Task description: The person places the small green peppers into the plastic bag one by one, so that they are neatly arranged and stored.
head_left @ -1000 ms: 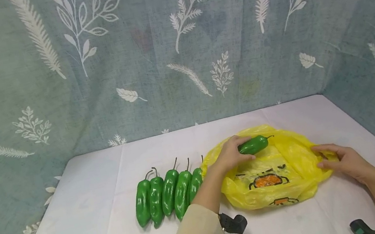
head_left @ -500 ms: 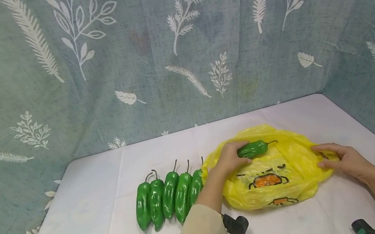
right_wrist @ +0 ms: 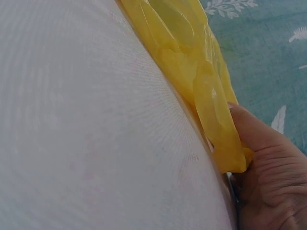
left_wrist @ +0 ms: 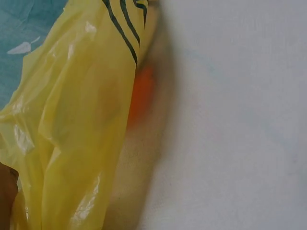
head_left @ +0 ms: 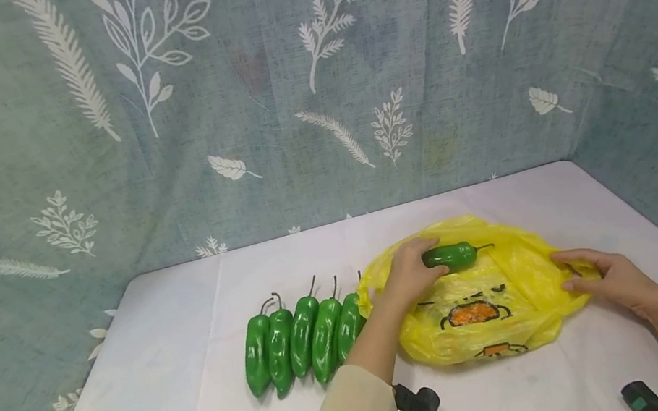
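A yellow plastic bag (head_left: 520, 260) with a printed cartoon face lies on the right half of the table. Over its open mouth my left hand (head_left: 409, 270) grips a glossy green chili pepper (head_left: 453, 256) by its left end, stem pointing right. My right hand (head_left: 616, 281) pinches the bag's right edge between thumb and fingers. In the right wrist view the thumb (right_wrist: 259, 129) presses against the yellow plastic. The left wrist view shows mostly the bag's side (left_wrist: 72, 134), and the pepper is hidden there.
Left of the bag, several green peppers (head_left: 302, 337) lie side by side in a row, stems toward the back, partly behind the left forearm. White cloth covers the table (head_left: 123, 389). A leaf-patterned curtain (head_left: 258, 100) hangs behind and at both sides.
Within the bag's mouth the pepper has tilted, its stem end dropping slightly lower, still in my left hand. My right hand keeps its hold on the bag's edge.
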Available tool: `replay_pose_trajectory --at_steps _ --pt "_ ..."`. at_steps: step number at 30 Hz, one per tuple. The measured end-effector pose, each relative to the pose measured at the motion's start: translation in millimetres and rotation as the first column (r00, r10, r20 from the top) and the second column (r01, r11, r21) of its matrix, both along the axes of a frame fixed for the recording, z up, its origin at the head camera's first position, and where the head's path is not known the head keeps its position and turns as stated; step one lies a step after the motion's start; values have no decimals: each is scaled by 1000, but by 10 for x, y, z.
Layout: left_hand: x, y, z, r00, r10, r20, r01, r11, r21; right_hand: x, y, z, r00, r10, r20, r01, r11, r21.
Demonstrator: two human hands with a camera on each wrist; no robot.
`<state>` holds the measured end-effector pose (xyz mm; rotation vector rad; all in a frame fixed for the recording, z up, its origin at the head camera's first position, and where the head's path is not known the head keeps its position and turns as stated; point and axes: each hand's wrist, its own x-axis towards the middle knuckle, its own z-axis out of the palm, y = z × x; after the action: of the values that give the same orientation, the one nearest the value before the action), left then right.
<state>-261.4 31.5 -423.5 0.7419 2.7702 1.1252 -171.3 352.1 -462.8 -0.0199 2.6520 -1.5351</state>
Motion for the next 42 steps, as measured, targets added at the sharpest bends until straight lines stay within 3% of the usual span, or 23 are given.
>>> replay_pose_trajectory --at_steps 4,10,14,22,28,37,42 --pt "48 10 41 1000 8 -17 -7 998 61 -9 6 0 1000 -3 -8 3 1000 4" --pt "156 6 84 998 -26 -51 31 994 106 -5 8 -18 1000 -2 -10 2 1000 -2" --pt "237 -21 111 999 -31 -43 38 986 164 -7 -1 -17 1000 3 -6 -3 1000 -11" --pt "363 -115 175 998 -41 41 25 941 338 -19 -12 -20 1000 1 7 -1 1000 -7" --pt "432 -249 192 998 -20 64 -10 905 425 -5 -17 -52 1000 -11 14 11 1000 24" --pt "514 -499 185 999 31 36 -45 869 493 -14 -43 -31 1000 -8 12 8 1000 -1" --pt "579 -621 172 998 45 43 -60 860 506 -2 -22 -12 1000 -9 12 9 1000 16"
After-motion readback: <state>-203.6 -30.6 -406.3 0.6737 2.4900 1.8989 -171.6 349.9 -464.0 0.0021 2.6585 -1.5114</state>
